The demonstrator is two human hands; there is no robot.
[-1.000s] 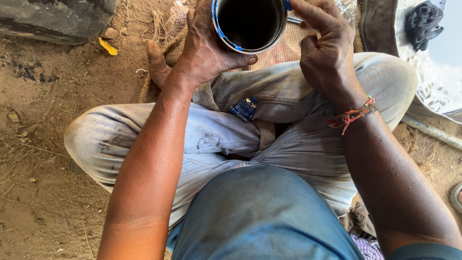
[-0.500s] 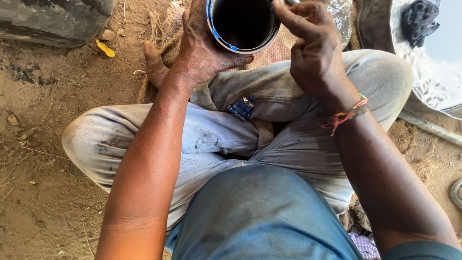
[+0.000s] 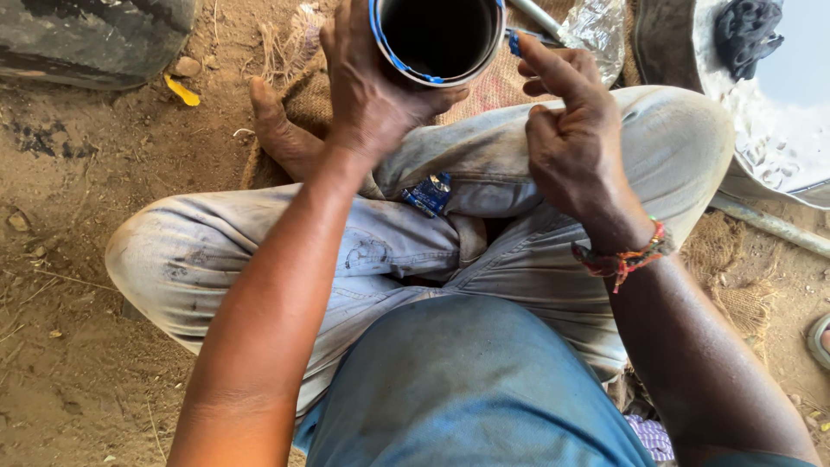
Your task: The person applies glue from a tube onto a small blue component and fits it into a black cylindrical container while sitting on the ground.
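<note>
Setting: a person sits cross-legged on bare dirt ground (image 3: 69,363), seen from the head camera
Cylinder (image 3: 439,39): a short, open-ended metal tube with a blue-edged rim and dark bore, at 12 o'clock, above the knees
Left hand (image 3: 367,91): closed around the cylinder's outer wall from the 9 o'clock side, thumb across its lower rim
Right hand (image 3: 575,143): not gripping; fingers loosely curled, index finger raised toward the rim at 3 o'clock, just beside it
Handling: judged rigid and fairly light, held up one-handed; the smooth wall may slip and the thin edge may be sharp, so hold the outer wall, not the rim
Surroundings: red thread wristband (image 3: 624,257) on the right wrist; metal pan (image 3: 778,130) at 2 o'clock; yellow scrap (image 3: 181,89) at 10 o'clock
</note>
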